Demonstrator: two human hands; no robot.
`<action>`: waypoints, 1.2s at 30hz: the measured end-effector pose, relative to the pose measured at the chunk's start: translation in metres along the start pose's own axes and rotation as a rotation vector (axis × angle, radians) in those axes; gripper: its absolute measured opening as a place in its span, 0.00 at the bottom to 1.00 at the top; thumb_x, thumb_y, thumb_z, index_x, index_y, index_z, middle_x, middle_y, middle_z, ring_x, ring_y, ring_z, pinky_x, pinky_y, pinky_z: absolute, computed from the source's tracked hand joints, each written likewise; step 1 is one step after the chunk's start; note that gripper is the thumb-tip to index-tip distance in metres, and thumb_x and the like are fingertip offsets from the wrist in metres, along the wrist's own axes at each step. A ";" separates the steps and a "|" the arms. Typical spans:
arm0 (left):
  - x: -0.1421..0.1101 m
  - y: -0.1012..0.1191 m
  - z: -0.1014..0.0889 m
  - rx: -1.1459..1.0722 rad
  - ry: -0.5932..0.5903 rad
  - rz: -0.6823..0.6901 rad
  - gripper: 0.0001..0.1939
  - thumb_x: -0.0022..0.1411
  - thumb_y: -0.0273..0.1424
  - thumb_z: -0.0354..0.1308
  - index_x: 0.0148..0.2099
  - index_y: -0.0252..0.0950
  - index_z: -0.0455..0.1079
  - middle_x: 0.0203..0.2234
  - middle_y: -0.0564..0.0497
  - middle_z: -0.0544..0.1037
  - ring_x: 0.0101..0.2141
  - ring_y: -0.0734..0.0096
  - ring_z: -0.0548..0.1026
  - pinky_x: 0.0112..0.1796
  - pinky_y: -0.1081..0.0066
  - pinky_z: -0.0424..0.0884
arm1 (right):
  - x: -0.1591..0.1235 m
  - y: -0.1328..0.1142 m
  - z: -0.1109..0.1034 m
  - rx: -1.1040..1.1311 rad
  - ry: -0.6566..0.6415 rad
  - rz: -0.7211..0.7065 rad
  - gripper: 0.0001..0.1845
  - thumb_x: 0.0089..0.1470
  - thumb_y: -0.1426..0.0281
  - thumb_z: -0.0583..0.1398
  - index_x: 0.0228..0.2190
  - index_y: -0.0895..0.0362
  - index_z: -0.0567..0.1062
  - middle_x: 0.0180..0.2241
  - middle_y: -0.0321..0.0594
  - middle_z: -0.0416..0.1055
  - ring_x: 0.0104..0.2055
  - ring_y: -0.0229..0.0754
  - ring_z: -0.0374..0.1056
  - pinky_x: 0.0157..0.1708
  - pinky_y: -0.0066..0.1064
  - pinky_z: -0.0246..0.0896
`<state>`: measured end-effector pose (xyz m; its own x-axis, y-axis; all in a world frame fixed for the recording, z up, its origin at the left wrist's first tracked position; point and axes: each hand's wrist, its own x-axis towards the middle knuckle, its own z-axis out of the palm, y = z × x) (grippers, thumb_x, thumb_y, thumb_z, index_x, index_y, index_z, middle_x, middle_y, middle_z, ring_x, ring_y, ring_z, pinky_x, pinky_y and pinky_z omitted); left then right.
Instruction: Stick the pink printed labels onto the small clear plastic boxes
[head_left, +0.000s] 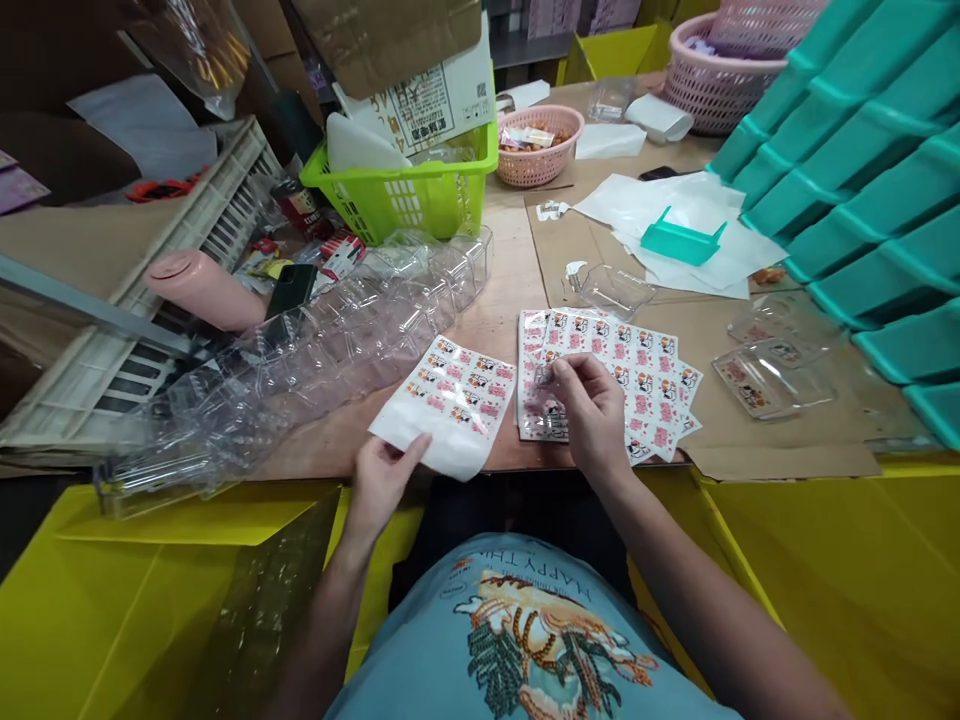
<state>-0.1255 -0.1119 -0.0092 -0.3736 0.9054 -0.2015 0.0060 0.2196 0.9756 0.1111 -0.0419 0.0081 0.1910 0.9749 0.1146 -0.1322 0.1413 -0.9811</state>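
My left hand (386,480) pinches the lower edge of a sticker sheet (457,390) between thumb and fingers. Printed stickers fill the upper part of this sheet, and its lower part is bare white backing. My right hand (596,410) is closed in a pinch on a small clear sticker (546,372), partly hidden by the fingers. Beneath that hand lies a fanned stack of sticker sheets (652,375) with pink, orange and black prints. Just beyond the stack rests a clear plastic box (615,290).
A long row of nested clear plastic boxes (337,345) runs along the left. Behind it stand a green basket (405,195) and a pink bottle (202,290). Stickered clear boxes (772,380) lie at right, beside stacked teal trays (877,200). White papers (622,205) hold a teal piece (681,242).
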 end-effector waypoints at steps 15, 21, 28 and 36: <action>-0.004 0.061 0.104 -0.690 -0.533 -0.307 0.10 0.54 0.34 0.67 0.39 0.35 0.79 0.42 0.46 0.81 0.46 0.61 0.78 0.51 0.60 0.71 | -0.012 -0.017 -0.018 -0.129 -0.166 -0.247 0.11 0.47 0.67 0.71 0.34 0.53 0.79 0.28 0.36 0.68 0.34 0.42 0.64 0.44 0.41 0.63; -0.018 0.056 0.135 -0.649 -0.373 -0.031 0.11 0.56 0.36 0.66 0.41 0.37 0.79 0.43 0.47 0.81 0.49 0.63 0.75 0.54 0.63 0.67 | -0.033 -0.014 -0.009 0.547 -0.080 0.312 0.17 0.49 0.57 0.69 0.37 0.55 0.80 0.35 0.40 0.74 0.38 0.42 0.69 0.43 0.40 0.69; 0.024 0.073 0.168 0.270 -0.541 0.635 0.22 0.59 0.37 0.63 0.56 0.39 0.72 0.50 0.44 0.75 0.53 0.58 0.72 0.54 0.60 0.66 | -0.013 -0.039 -0.074 -0.020 0.319 -0.196 0.08 0.54 0.64 0.66 0.29 0.56 0.77 0.32 0.37 0.71 0.38 0.39 0.66 0.41 0.30 0.61; 0.107 0.107 0.253 0.769 -0.745 0.915 0.24 0.57 0.24 0.58 0.57 0.34 0.70 0.58 0.40 0.69 0.61 0.54 0.63 0.60 0.56 0.58 | -0.023 -0.048 -0.139 -0.109 0.410 -0.102 0.12 0.57 0.59 0.62 0.39 0.53 0.73 0.37 0.37 0.71 0.40 0.40 0.67 0.42 0.30 0.62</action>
<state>0.0694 0.1006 0.0515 0.6084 0.7582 0.2346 0.5650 -0.6213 0.5429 0.2478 -0.0951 0.0309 0.5711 0.8047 0.1619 0.0063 0.1929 -0.9812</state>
